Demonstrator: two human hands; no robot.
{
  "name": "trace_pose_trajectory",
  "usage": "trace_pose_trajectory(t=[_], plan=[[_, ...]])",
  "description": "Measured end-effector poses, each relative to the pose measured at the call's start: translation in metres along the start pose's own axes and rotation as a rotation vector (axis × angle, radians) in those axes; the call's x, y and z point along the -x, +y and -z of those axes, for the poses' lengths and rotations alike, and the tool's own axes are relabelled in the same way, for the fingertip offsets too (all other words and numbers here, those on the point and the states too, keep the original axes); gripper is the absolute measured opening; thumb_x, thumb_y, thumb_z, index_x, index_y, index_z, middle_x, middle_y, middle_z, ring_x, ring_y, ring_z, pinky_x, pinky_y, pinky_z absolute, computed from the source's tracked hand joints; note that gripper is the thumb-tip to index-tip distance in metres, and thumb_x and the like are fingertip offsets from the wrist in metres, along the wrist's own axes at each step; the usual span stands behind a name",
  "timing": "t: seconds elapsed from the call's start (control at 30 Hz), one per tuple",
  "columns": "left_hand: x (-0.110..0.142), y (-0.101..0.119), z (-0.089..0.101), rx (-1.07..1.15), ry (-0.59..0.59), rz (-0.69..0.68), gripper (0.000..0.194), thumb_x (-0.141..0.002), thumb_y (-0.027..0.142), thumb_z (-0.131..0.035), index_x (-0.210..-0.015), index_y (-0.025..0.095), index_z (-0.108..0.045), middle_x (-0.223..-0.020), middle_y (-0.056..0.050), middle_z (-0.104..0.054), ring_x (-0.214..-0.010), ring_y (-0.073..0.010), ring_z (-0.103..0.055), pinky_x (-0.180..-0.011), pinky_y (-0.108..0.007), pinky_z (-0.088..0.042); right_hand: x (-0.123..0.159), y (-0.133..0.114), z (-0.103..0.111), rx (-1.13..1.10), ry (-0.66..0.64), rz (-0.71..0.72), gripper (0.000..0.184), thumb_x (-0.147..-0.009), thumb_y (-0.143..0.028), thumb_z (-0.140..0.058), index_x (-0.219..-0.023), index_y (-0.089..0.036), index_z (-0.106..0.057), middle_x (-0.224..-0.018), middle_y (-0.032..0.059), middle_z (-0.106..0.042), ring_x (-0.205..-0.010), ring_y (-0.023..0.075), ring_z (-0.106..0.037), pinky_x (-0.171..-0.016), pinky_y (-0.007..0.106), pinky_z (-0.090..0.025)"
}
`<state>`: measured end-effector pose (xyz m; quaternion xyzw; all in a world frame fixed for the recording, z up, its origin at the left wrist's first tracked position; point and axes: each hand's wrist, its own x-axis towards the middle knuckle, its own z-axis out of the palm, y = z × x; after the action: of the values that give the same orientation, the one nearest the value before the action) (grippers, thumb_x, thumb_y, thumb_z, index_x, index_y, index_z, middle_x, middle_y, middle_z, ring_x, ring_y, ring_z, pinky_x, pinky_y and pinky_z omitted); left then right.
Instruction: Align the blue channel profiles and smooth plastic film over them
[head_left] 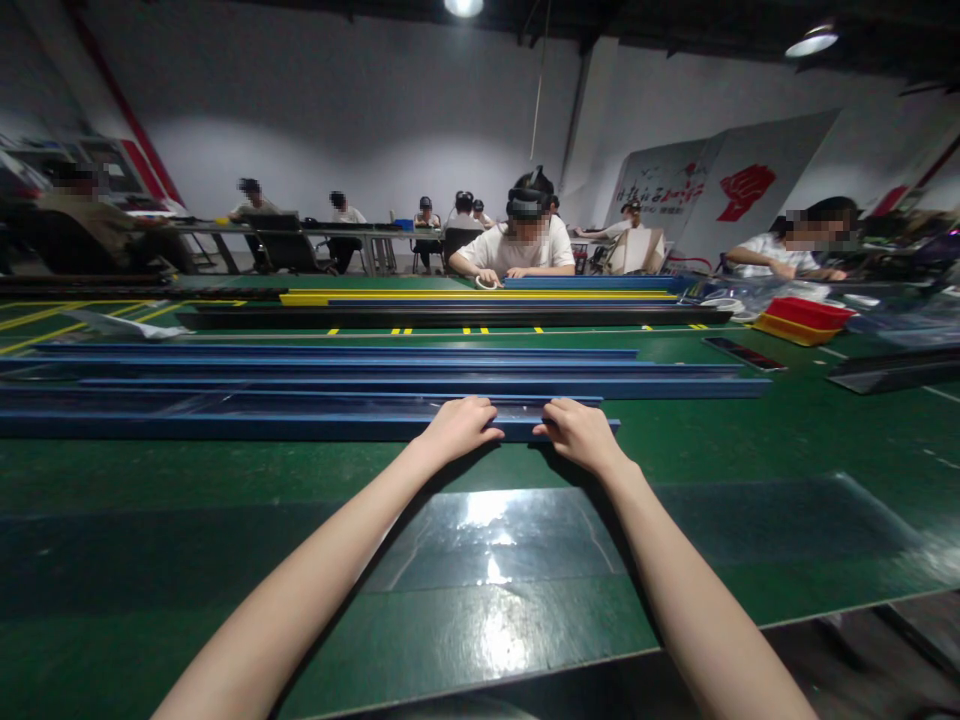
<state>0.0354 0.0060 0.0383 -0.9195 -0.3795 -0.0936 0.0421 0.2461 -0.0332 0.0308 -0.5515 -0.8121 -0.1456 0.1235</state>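
Desk (187,470), green and glossy, spreads beneath everything, with yellow marks at 10 o'clock and lamp glare at 6 o'clock. A clear sheet (727,520) lies flat across its near side, running under both forearms. Grey walls (337,110) rise beyond; a board (746,190) bearing a red fist stands at 1 o'clock, and ceiling lamps (814,42) glow above. Across the desk at 12 o'clock a person (517,245) in white leans over the work, and more people sit farther back.

The nearest blue channel (262,429) lies crosswise at the centre, its right end just past the right hand (576,430). Both that and the left hand (463,428) grip it, fingers curled over the top and thumbs at the near wall, a short gap between them. More blue channels (420,388) lie just beyond, then a black strip (450,318) and a yellow strip (480,297). At 2 o'clock are a phone (742,353) and a red tray (806,313).

The gripped channel's left end is cut off at 9 o'clock. Some fingertips are hidden inside it, and how hard they press cannot be told. Dark shapes below the desk edge at 4 o'clock are indistinct; the farthest people are small and blurred.
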Motion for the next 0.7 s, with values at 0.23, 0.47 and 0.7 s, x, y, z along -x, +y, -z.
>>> trace_pose_trajectory(t=[0.23, 0.47, 0.7], plan=[[0.000, -0.002, -0.003, 0.014, 0.025, -0.046, 0.023, -0.080, 0.038, -0.054, -0.092, 0.019, -0.058, -0.100, -0.005, -0.060, -0.096, -0.0192, -0.053, -0.077, -0.027, -0.042, 0.006, 0.011, 0.005, 0.014, -0.040, -0.055, 0.023, -0.084, -0.037, -0.046, -0.076, -0.019, -0.058, -0.081, 0.0042, -0.062, -0.075, 0.0154, -0.055, -0.057, 0.025, -0.027], [0.000, -0.003, -0.004, 0.067, 0.011, -0.041, 0.024, -0.081, 0.038, -0.054, -0.098, 0.022, -0.059, -0.100, -0.003, -0.063, -0.096, -0.0182, -0.054, -0.077, -0.025, -0.041, 0.007, 0.012, 0.005, 0.004, -0.032, -0.093, 0.022, -0.082, -0.037, -0.048, -0.072, -0.019, -0.058, -0.079, 0.0038, -0.063, -0.074, 0.0154, -0.055, -0.056, 0.025, -0.026], [0.001, -0.001, -0.001, 0.027, -0.013, -0.001, 0.028, -0.082, 0.042, -0.050, -0.099, 0.022, -0.061, -0.095, -0.004, -0.064, -0.089, -0.0187, -0.057, -0.070, -0.025, -0.041, 0.007, 0.011, 0.006, -0.018, -0.014, -0.104, 0.021, -0.081, -0.036, -0.050, -0.072, -0.019, -0.057, -0.078, 0.0028, -0.062, -0.074, 0.0151, -0.055, -0.057, 0.024, -0.027]])
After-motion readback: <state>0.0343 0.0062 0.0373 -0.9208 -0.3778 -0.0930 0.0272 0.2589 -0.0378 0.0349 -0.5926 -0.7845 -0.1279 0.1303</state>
